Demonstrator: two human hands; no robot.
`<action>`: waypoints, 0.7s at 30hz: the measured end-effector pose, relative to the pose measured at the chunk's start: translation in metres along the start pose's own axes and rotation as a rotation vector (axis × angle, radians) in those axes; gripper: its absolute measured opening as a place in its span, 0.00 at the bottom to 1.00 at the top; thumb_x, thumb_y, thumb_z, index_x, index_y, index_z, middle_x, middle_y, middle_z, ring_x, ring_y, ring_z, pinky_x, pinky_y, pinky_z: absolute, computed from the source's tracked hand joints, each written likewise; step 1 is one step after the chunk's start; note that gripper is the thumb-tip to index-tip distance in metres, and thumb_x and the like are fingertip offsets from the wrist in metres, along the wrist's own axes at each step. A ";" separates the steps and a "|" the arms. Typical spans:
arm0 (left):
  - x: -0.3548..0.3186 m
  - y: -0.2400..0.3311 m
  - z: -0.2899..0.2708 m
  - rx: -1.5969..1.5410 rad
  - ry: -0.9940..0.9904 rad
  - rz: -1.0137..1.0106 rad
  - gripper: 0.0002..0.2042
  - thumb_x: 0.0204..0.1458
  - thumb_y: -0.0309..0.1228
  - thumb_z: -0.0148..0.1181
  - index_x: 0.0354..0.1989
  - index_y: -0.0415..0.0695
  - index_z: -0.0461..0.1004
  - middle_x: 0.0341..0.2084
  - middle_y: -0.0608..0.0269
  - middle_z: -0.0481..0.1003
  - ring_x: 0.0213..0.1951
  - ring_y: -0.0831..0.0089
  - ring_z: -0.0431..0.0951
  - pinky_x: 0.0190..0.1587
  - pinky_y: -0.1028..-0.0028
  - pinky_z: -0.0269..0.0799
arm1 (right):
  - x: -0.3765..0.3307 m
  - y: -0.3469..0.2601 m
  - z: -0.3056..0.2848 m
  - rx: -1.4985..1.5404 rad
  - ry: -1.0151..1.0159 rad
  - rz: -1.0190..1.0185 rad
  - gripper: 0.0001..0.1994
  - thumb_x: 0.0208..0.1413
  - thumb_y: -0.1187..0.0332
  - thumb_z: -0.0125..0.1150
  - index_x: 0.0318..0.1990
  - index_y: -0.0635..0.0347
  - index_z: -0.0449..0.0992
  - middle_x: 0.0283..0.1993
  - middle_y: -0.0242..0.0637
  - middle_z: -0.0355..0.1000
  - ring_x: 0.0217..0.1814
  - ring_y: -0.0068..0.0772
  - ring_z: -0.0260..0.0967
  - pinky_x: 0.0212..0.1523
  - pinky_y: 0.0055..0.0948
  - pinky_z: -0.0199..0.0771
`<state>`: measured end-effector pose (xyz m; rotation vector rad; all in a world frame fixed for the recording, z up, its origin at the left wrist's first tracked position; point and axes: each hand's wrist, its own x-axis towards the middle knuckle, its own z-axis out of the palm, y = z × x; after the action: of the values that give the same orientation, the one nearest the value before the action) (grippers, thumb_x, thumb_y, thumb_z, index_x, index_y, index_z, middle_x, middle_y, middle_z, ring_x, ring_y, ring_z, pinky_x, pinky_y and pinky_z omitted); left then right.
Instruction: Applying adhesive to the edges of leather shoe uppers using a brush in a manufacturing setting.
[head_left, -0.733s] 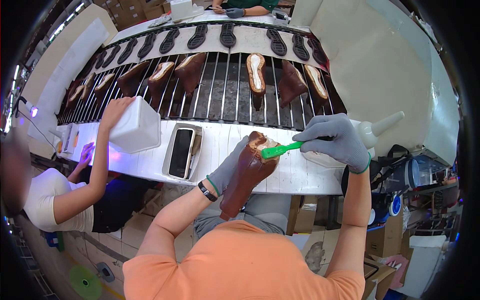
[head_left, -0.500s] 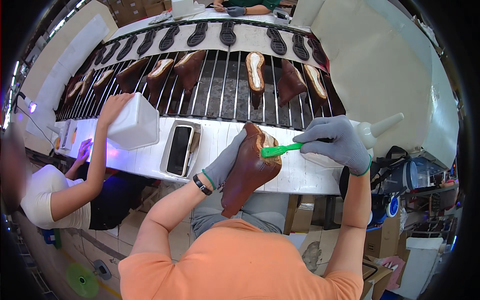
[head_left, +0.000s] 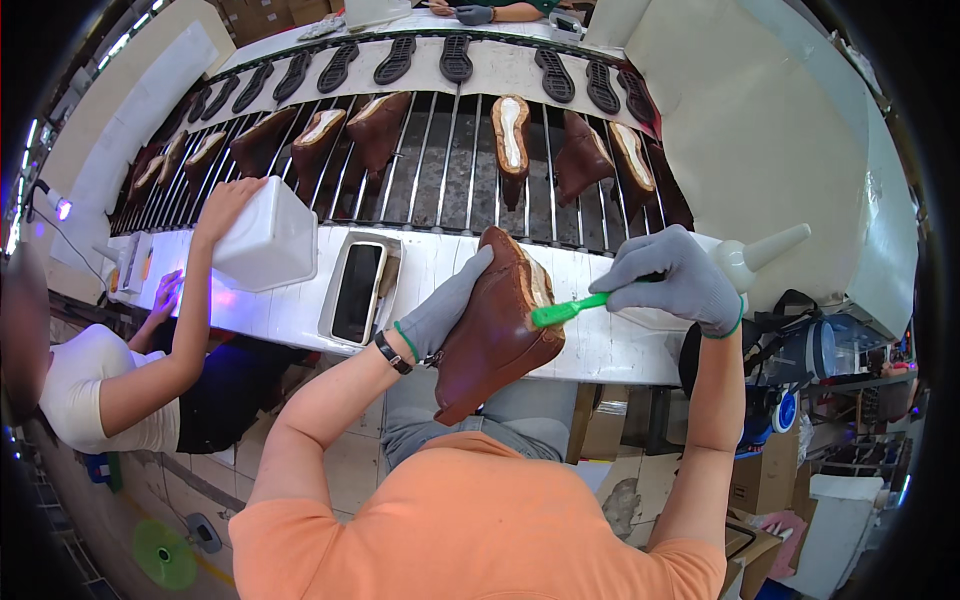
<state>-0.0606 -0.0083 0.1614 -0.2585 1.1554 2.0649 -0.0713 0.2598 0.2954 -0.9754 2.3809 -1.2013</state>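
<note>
My gloved left hand (head_left: 447,307) grips a brown leather boot upper (head_left: 497,340), its pale underside turned to the right and its shaft hanging toward my lap. In my gloved right hand (head_left: 672,277) is a green brush (head_left: 570,309), held by its handle. The brush head meets the lower edge of the boot's underside, along the rim where leather and pale bottom join. The bristles are hidden against the boot. Both hands are closed, just over the front edge of the white table (head_left: 625,352).
Beyond the table, a rack of metal rods (head_left: 425,170) carries several brown boot uppers; black soles (head_left: 456,60) line a far ledge. A white tray (head_left: 328,318) holds a phone (head_left: 357,292). Left, a co-worker's hand rests on a white container (head_left: 265,240). A pale nozzle bottle (head_left: 745,262) stands right.
My left hand has turned the boot, so its underside now faces more to the right and shows less. The brush has shifted slightly right and down along the edge.
</note>
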 end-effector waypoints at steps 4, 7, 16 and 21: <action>0.001 -0.001 0.001 -0.007 -0.023 0.000 0.28 0.65 0.53 0.45 0.62 0.42 0.65 0.55 0.58 0.73 0.53 0.71 0.74 0.61 0.71 0.67 | -0.004 0.004 -0.003 0.098 -0.050 0.013 0.11 0.42 0.74 0.74 0.36 0.64 0.85 0.26 0.37 0.78 0.27 0.26 0.72 0.30 0.25 0.70; 0.003 -0.002 -0.001 -0.014 -0.023 -0.013 0.28 0.65 0.53 0.45 0.62 0.42 0.65 0.54 0.58 0.73 0.53 0.71 0.75 0.61 0.71 0.67 | -0.005 0.005 0.001 0.094 -0.012 -0.015 0.11 0.43 0.73 0.74 0.36 0.64 0.85 0.26 0.36 0.77 0.27 0.26 0.72 0.30 0.25 0.69; 0.009 -0.005 -0.005 0.005 -0.017 -0.030 0.27 0.65 0.52 0.46 0.60 0.42 0.66 0.52 0.59 0.74 0.51 0.72 0.75 0.59 0.72 0.70 | -0.009 0.004 -0.003 0.107 -0.050 0.024 0.10 0.44 0.73 0.73 0.36 0.64 0.85 0.26 0.37 0.78 0.27 0.26 0.72 0.31 0.25 0.70; 0.013 -0.004 -0.005 0.038 -0.026 -0.052 0.29 0.65 0.52 0.46 0.64 0.41 0.62 0.55 0.58 0.72 0.53 0.71 0.74 0.61 0.72 0.68 | -0.008 0.007 0.002 0.038 0.025 0.016 0.10 0.44 0.73 0.73 0.36 0.64 0.85 0.26 0.37 0.77 0.26 0.24 0.71 0.29 0.25 0.68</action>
<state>-0.0679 -0.0046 0.1489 -0.2402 1.1594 1.9938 -0.0675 0.2667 0.2880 -0.9334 2.3720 -1.2553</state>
